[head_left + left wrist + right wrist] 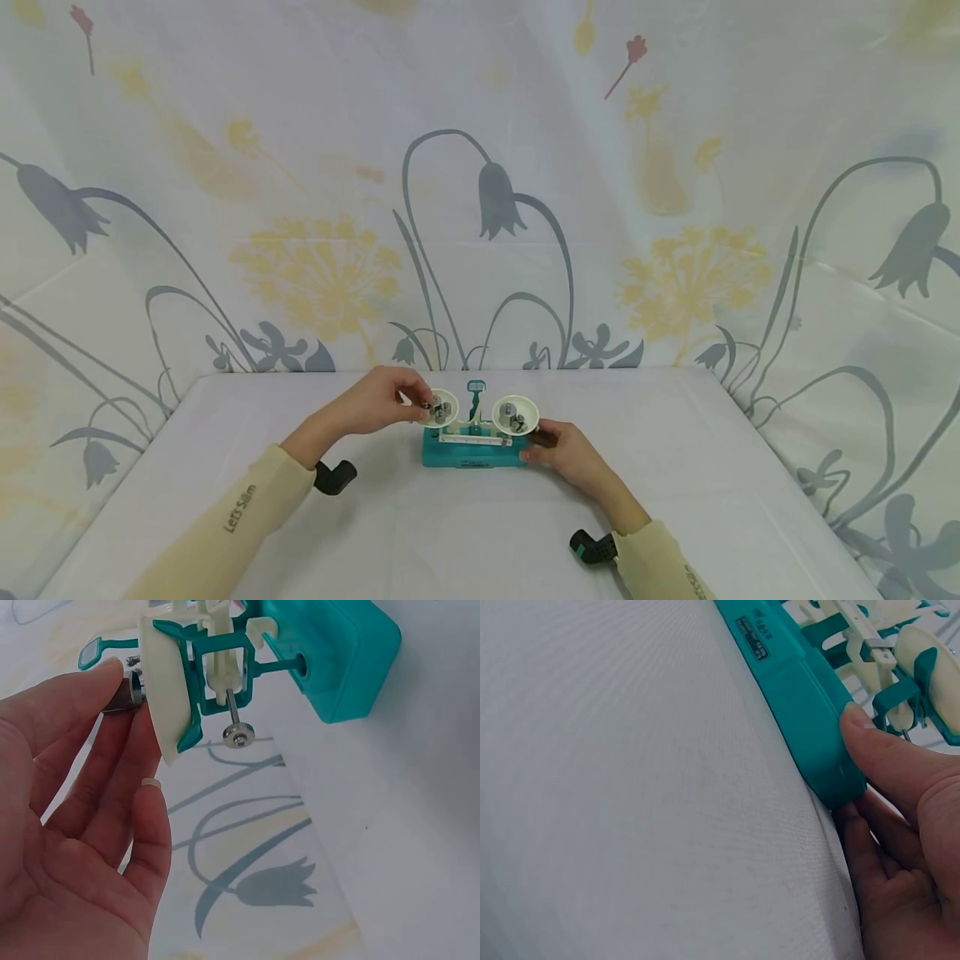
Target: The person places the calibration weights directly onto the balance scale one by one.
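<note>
A teal-and-cream two-pan balance [472,456] stands on the table, its pointer post [476,398] upright between the pans. My left hand [378,402] is at the left pan [452,401], where several small metal weights lie. Thumb and fingers pinch a shiny metal weight [124,696] right at the pan's face in the left wrist view. Several more metal weights [513,417] sit in the right pan [531,407]. My right hand [576,458] grips the right end of the teal base [802,712], thumb on its top edge and fingers at the end and lower edge.
White cloth [450,533] covers the table. Behind it hangs a flower-printed curtain [480,275], which also runs along both sides. A black wrist-camera mount [335,477] juts out below the left wrist, and another mount [592,547] below the right.
</note>
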### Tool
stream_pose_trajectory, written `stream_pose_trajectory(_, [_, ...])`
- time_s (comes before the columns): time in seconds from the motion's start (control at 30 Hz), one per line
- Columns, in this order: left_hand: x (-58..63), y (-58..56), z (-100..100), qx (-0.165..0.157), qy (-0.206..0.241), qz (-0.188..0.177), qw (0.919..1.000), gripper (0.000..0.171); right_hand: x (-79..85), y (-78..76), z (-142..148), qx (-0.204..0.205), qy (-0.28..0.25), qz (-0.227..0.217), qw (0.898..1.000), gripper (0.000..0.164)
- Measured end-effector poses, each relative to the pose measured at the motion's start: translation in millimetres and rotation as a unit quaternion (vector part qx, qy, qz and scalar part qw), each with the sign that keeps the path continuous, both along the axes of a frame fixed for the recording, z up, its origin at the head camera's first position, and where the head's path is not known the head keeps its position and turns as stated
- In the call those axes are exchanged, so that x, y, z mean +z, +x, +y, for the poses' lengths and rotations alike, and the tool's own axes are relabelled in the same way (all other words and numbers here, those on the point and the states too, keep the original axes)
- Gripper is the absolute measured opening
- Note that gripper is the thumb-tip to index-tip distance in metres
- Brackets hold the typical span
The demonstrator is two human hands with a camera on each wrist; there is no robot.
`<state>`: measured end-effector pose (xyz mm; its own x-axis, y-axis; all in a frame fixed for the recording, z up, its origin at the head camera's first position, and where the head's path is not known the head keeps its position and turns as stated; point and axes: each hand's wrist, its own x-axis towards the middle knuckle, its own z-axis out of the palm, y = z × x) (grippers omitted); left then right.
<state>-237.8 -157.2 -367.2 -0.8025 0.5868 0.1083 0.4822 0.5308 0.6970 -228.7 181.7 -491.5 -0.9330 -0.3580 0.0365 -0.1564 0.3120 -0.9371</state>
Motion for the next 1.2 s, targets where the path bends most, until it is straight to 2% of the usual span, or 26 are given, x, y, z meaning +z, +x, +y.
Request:
stream_pose_trajectory(0.53, [9.8, -6.3, 0, -0.039, -0.052, 0.005, 0.9979, 0.01, -2.5, -1.3, 0, -0.004, 0.008, -0.002, 1.0, 0.06])
stream_pose_trajectory(0.87, [9.4, -13.1, 5, -0.058, -0.077, 0.017, 0.9951, 0.01, -0.4, 0.3, 0, -0.003, -0.003, -0.002, 1.0, 0.061])
stream_pose_trajectory(1.2, [9.1, -14.4, 6, -0.061, -0.091, 0.022, 0.9937, 0.011, -3.1, -2.2, 0, -0.005, 0.007, -0.004, 1.0, 0.062])
